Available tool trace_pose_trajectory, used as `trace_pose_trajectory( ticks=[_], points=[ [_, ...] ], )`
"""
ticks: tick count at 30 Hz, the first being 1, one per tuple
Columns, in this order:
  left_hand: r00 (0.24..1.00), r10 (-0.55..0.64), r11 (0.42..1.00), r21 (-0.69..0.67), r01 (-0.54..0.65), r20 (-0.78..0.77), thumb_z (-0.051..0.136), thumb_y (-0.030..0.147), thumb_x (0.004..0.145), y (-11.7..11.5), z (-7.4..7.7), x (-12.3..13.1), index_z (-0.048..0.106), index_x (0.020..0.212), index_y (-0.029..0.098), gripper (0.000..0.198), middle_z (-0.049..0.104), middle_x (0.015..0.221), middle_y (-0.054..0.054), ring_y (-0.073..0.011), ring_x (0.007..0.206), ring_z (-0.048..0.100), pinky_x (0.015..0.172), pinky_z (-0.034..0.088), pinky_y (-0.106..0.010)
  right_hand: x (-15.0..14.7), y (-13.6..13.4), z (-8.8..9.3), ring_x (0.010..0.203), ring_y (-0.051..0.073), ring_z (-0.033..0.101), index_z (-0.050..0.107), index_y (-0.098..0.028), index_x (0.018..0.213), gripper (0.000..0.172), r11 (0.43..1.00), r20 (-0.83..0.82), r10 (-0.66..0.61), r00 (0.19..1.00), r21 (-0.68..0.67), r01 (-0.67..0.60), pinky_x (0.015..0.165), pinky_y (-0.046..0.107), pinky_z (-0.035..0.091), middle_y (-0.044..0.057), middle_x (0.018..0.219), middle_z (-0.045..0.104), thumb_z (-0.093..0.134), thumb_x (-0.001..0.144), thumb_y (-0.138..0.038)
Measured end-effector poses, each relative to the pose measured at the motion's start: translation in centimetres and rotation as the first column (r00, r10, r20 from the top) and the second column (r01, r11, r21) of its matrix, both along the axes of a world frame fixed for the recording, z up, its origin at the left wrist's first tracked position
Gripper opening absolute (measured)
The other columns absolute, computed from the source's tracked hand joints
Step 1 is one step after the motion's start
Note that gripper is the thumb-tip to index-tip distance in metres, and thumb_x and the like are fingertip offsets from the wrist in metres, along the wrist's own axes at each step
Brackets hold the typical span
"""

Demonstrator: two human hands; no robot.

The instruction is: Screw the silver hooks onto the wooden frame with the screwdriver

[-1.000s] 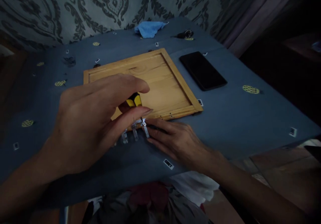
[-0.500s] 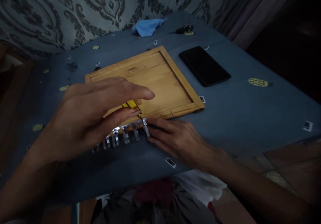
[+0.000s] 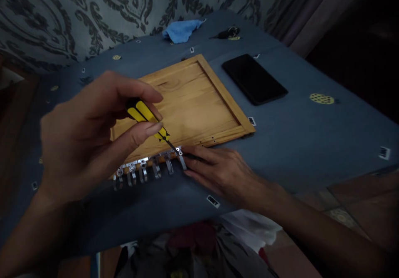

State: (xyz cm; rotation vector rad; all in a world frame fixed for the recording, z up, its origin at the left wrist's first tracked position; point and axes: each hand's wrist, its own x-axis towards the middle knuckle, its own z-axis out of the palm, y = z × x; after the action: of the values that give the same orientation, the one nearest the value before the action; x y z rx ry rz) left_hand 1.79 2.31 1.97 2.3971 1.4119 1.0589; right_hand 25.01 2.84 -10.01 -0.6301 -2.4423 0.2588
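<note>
A yellow and black screwdriver is held by its handle between the thumb and fingers of my left hand. Its shaft slants down to the right, and the tip is at a screw on the right end of a metal hook rail. The rail, with several silver hooks, lies along the near edge of a framed wooden board. Fingers of my right hand press together against the rail's right end, beside the last hook. What lies under those fingertips is partly hidden.
A black phone lies right of the board on the blue tablecloth. Farther back are a blue cloth and a small dark object, perhaps keys. A patterned wall covering rises behind the table.
My left hand has drawn back and its fingers have turned, exposing more of the screwdriver handle. The tip stays at the right-end screw, and my right hand keeps its place.
</note>
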Motion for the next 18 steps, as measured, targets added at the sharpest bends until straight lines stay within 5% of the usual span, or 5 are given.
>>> trace_pose_trajectory(
  ticks=[9, 18],
  points=[
    [0.998, 0.003, 0.999, 0.035, -0.001, -0.068, 0.076, 0.024, 0.089, 0.13, -0.02, 0.0, 0.07, 0.11, 0.029, 0.022, 0.074, 0.099, 0.003, -0.0193, 0.084, 0.071, 0.064, 0.05, -0.037, 0.04, 0.07, 0.02, 0.086, 0.016, 0.077, 0.073, -0.017, 0.106, 0.029, 1.0, -0.01, 0.01, 1.0, -0.018, -0.01, 0.072, 0.029, 0.063, 0.009, 0.122, 0.076, 0.046, 0.109, -0.026],
    [0.997, 0.035, 0.999, -0.007, -0.036, -0.066, 0.071, 0.027, 0.091, -0.08, -0.25, 0.52, 0.07, 0.104, 0.032, 0.014, 0.074, 0.1, 0.004, -0.023, 0.09, 0.072, 0.073, 0.054, -0.04, -0.02, 0.02, 0.11, 0.085, 0.016, 0.076, 0.072, -0.017, 0.103, 0.03, 1.0, -0.018, 0.003, 1.0, 0.007, -0.003, 0.07, 0.03, 0.063, 0.009, 0.12, 0.077, 0.044, 0.11, -0.026]
  ],
)
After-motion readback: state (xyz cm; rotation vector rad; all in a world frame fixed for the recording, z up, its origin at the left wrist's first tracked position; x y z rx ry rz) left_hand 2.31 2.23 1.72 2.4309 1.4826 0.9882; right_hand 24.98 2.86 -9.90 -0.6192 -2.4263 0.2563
